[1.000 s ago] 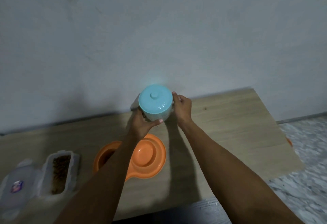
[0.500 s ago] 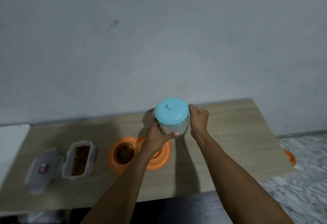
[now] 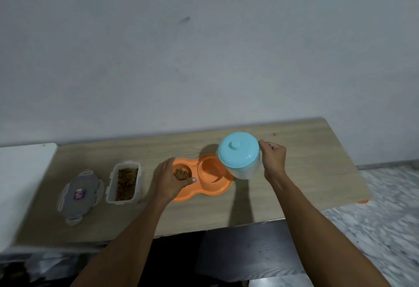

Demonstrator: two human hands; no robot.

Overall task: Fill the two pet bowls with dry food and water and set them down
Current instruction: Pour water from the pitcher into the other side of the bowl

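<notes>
An orange double pet bowl (image 3: 212,188) lies on the wooden table (image 3: 301,173). Its left cup holds brown dry food (image 3: 181,174); its right cup (image 3: 209,170) looks bare inside. My left hand (image 3: 169,179) rests on the bowl's left rim with the thumb on the front edge. My right hand (image 3: 272,159) grips the handle of a clear jug with a light blue lid (image 3: 238,153), tilted toward the left over the right cup. I cannot tell whether water is coming out.
An open clear box of dry food (image 3: 125,182) stands left of the bowl, and its grey lid (image 3: 80,196) lies further left. A white surface (image 3: 20,184) borders the table's left end. Marble floor (image 3: 374,218) lies to the right, a dark seat (image 3: 244,252) below.
My left hand has let go of the jug and come down onto the bowl's left rim. My right hand alone now holds the jug, shifted right and tilted over the right cup.
</notes>
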